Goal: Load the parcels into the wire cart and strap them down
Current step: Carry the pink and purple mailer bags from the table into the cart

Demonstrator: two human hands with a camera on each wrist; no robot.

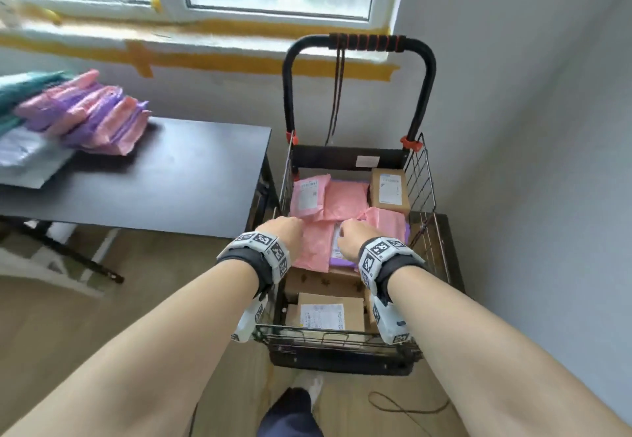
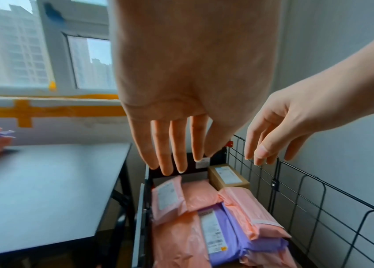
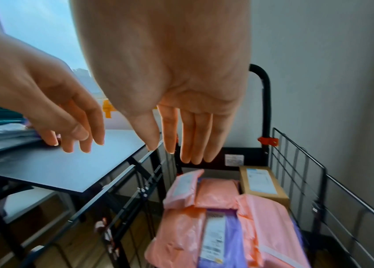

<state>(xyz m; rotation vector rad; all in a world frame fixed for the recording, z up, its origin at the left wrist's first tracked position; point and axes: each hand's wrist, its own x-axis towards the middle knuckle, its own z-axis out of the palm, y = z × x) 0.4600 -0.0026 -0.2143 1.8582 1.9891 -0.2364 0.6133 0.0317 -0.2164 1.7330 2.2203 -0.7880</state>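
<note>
We list a black worktop, bearing at its far left a stack of pink and purple poly mailers beside teal and white ones; no print legible there.

Next, a black wire cart with a foam-grip handle, from which a dark cord hangs. A white sticker on its back panel is too small for us to read.

Contents: pink mailers and a purple mailer piled at mid-cart, several with white shipping labels whose print is blurred; a labelled cardboard box in the far right corner; another labelled box at the near end, lower down.

Our left hand and right hand hover over the pile, fingers straight and relaxed, gripping nothing.
</note>
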